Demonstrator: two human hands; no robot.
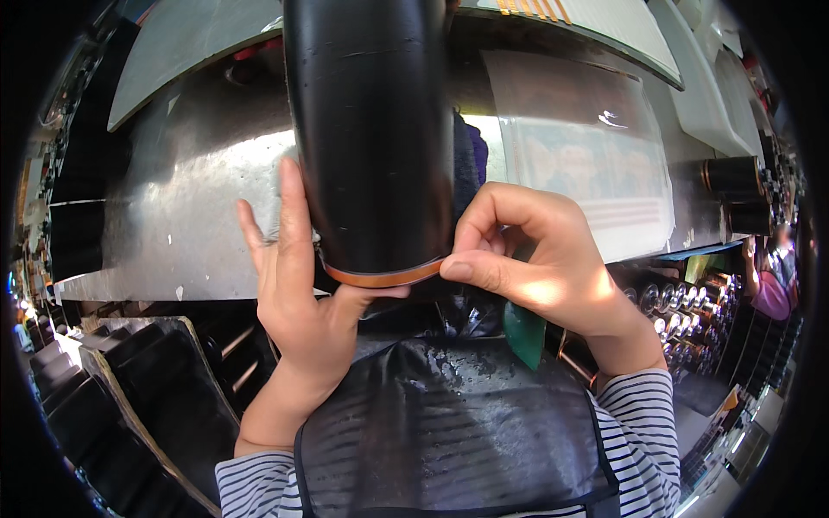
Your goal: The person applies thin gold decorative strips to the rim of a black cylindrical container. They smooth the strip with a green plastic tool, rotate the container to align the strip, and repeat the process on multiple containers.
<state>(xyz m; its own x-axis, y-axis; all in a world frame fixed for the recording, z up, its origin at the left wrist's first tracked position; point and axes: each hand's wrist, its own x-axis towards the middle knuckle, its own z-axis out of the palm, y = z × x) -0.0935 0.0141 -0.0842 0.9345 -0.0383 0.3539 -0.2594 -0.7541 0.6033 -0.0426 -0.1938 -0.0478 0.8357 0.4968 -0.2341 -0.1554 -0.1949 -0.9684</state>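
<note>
A large black cylinder [372, 142] extends away from me over a metal table, with an orange-brown strip [382, 278] around its near rim. My left hand [304, 278] supports the cylinder's left side and near end, its thumb beneath the strip and other fingers raised or spread. The thumb and index finger of my right hand [524, 259] pinch the strip's right end at the rim. A green flat piece [524, 333], perhaps a scraper, hangs below my right hand; how it is held is hidden. Dark cloth [467, 158] lies right of the cylinder.
Translucent printed sheets [583, 155] lie on the metal table [194, 194] at right. Beyond them is a pale board with orange strips [589, 29]. Black cylinders [735, 178] stand at the right edge. More dark rolls fill racks at lower left and right. A person [774, 285] is at far right.
</note>
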